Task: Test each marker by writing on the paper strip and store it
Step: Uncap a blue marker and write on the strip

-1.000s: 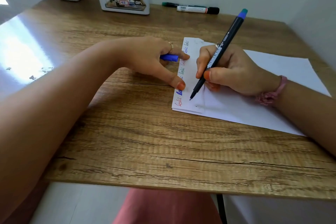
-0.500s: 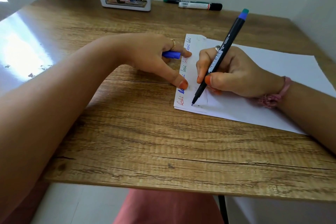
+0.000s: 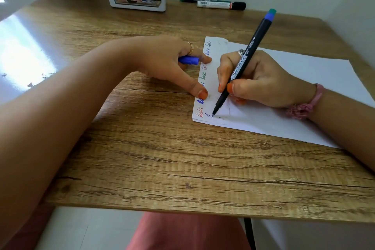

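Right hand (image 3: 261,79) writes with marker (image 3: 243,61); left hand (image 3: 172,63) pins paper strip (image 3: 205,79)

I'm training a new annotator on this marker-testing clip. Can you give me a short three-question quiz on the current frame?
1. True or false: the right hand grips the black pen.
2. What does the left hand hold? A) blue cap B) scissors C) eraser
3. Where is the pen's tip?

Key: 1 true. 2 A. 3 On the paper strip, at its near end.
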`<state>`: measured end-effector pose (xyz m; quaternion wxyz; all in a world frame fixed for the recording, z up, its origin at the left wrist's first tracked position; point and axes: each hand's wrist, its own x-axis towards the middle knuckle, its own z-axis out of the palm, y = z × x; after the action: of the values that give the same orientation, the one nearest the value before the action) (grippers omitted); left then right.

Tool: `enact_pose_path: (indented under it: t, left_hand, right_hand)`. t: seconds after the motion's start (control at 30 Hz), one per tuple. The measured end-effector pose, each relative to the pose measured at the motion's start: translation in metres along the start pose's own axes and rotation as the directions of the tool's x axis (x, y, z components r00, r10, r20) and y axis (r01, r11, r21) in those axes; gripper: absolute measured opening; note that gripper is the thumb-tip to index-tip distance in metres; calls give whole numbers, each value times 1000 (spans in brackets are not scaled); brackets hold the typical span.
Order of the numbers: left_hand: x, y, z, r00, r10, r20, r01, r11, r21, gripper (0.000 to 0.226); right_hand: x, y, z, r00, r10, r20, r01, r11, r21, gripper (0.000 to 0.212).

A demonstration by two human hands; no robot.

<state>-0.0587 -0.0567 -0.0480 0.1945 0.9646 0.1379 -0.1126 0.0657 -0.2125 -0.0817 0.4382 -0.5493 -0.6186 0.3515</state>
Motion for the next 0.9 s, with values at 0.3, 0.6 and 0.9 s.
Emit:
enact_pose_path:
  t: [0.3, 0.6, 0.9]
  left_hand:
    - [2, -4, 1, 1000, 3, 5, -3, 1000, -2, 99]
    - [2, -3, 1, 1000, -5, 5, 5, 1000, 15, 101]
    - [1, 0, 0, 1000, -10, -4, 10, 1000, -2, 91]
  right_hand:
    - [0, 1, -1, 999, -28, -26, 28, 1000, -14, 13]
    - [1, -1, 1, 999, -38, -39, 37, 999, -37, 9]
    - [1, 0, 0, 999, -25, -44, 23, 999, -44, 8]
